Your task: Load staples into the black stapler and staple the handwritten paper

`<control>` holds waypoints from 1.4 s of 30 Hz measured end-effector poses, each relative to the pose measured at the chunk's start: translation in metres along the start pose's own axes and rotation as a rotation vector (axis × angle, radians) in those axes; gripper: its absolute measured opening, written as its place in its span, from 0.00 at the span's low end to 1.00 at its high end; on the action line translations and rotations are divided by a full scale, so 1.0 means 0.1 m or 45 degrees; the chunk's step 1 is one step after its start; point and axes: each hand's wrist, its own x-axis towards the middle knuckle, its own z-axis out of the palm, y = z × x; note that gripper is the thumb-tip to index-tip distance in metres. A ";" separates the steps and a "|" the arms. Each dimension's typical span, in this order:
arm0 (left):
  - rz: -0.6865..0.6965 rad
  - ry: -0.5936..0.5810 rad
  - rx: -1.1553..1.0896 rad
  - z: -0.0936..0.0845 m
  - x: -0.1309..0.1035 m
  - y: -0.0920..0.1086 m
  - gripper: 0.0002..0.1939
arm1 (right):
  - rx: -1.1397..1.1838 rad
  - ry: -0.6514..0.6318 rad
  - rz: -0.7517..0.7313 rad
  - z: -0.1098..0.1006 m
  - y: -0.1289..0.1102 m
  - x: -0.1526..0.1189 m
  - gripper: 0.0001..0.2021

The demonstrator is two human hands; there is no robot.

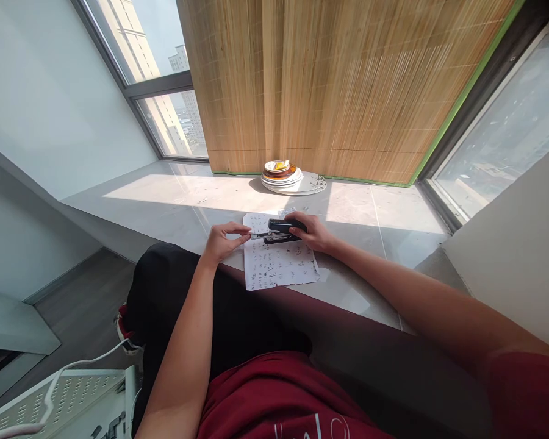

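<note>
A black stapler (280,225) is held open over a sheet of paper (283,268) with handwriting on it. My right hand (315,231) grips the stapler at its right end, fingers on top and thumb at the side. My left hand (224,242) is closed in a pinch at the stapler's left end. Between its thumb and fingertips is the tip of a thin metal rod (258,235) that sticks out from between the stapler's jaws. Whether staples are inside is too small to tell. The paper lies flat on the sill, with its near edge torn.
Beyond the paper, stacked plates (281,178) stand by a larger oval plate (313,183) on the tiled windowsill (146,204). A bamboo blind (329,85) hangs behind them. Walls and window frames bound both sides. A white perforated rack (68,396) and a cable (50,396) are low at left.
</note>
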 end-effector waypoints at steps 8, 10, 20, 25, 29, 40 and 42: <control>0.043 -0.101 -0.030 0.16 0.02 0.15 0.12 | 0.006 -0.061 -0.048 0.01 -0.05 -0.01 0.13; 0.055 -0.100 -0.035 0.19 0.03 0.16 0.12 | 0.014 -0.065 -0.056 0.01 -0.05 -0.01 0.13; -0.046 -0.207 -0.076 0.27 0.04 0.21 0.15 | 0.078 -0.078 -0.090 -0.01 -0.05 -0.01 0.15; -0.146 -0.328 -0.197 0.31 0.05 0.24 0.22 | 0.141 -0.091 -0.076 -0.02 -0.03 -0.02 0.19; -0.135 -0.443 -0.238 0.34 0.05 0.24 0.23 | 0.150 -0.124 -0.096 -0.02 -0.03 -0.02 0.20; -0.175 -0.324 -0.217 0.38 0.05 0.24 0.22 | 0.153 -0.080 -0.100 -0.01 -0.04 -0.02 0.21; -0.173 -0.330 -0.206 0.37 0.06 0.23 0.23 | 0.141 -0.082 -0.105 -0.01 -0.04 -0.02 0.20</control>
